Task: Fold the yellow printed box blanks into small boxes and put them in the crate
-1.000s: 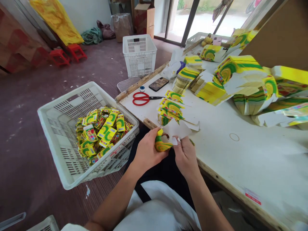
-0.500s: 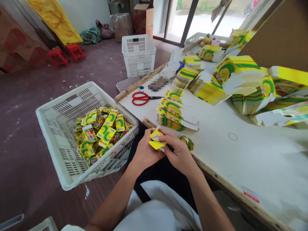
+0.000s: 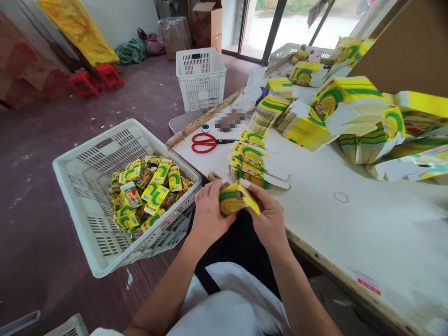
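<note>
A small yellow and green carton [image 3: 231, 199] is held above my lap, at the table's front edge. My left hand [image 3: 209, 211] wraps round its left side. My right hand [image 3: 269, 215] pinches the other end, where a yellow flap stands out. Whether anything is inside the carton cannot be made out. Just beyond my hands, flat yellow and green cartons [image 3: 248, 161] lie in an overlapping row on the white table [image 3: 308, 205]. To my left, a white plastic crate [image 3: 94, 224] holds a heap of small filled-looking cartons [image 3: 150, 191].
Red-handled scissors [image 3: 204, 143] and a small spool [image 3: 205, 128] lie near the table's left corner. Stacks of flat cartons [image 3: 304, 130] fill the table's far side. Another white crate [image 3: 201, 79] stands on the floor beyond, near red stools [image 3: 109, 76].
The carton has turned so its printed side and end flap show. My right hand has shifted slightly right to the flap. The green-yellow wrapped piece beside it on the table no longer shows.
</note>
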`<act>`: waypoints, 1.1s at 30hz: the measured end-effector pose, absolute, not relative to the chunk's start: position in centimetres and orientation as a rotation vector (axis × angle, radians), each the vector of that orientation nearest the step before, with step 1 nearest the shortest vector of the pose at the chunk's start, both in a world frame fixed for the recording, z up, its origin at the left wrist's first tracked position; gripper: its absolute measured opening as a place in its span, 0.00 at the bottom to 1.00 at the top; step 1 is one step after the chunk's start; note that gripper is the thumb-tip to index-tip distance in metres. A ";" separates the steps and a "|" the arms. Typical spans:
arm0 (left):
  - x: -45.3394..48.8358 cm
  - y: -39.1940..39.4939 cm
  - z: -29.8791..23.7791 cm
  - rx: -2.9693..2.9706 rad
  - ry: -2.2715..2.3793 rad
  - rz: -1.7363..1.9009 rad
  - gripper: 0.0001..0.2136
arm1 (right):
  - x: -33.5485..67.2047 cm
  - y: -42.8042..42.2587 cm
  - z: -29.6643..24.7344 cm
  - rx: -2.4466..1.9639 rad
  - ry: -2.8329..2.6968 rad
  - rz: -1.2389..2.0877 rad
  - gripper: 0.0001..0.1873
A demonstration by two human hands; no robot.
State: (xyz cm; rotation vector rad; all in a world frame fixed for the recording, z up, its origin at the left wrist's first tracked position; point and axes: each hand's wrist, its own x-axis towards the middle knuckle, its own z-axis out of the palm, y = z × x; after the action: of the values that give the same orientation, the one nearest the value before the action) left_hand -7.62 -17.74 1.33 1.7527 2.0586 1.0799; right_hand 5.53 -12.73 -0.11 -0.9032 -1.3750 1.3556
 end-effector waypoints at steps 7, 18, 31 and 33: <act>-7.8 -18.1 1.5 1.854 1.898 1.088 0.25 | 5.6 -12.7 0.2 -0.844 -0.934 1.698 0.23; -7.0 -18.3 1.1 1.980 1.776 1.246 0.24 | 5.4 -11.8 1.8 -0.854 -0.543 1.979 0.13; -6.8 -18.1 0.9 2.060 1.744 1.256 0.24 | 6.0 -11.6 2.5 -0.819 -0.329 2.047 0.12; -6.9 -18.1 0.9 2.059 1.749 1.261 0.25 | 5.8 -11.7 2.6 -0.811 -0.353 2.040 0.12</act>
State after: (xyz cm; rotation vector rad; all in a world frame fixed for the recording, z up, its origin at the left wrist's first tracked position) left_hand -6.86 -18.09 0.87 2.0585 1.7491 1.2608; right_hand 5.79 -11.72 2.57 -0.8111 -0.3527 2.0398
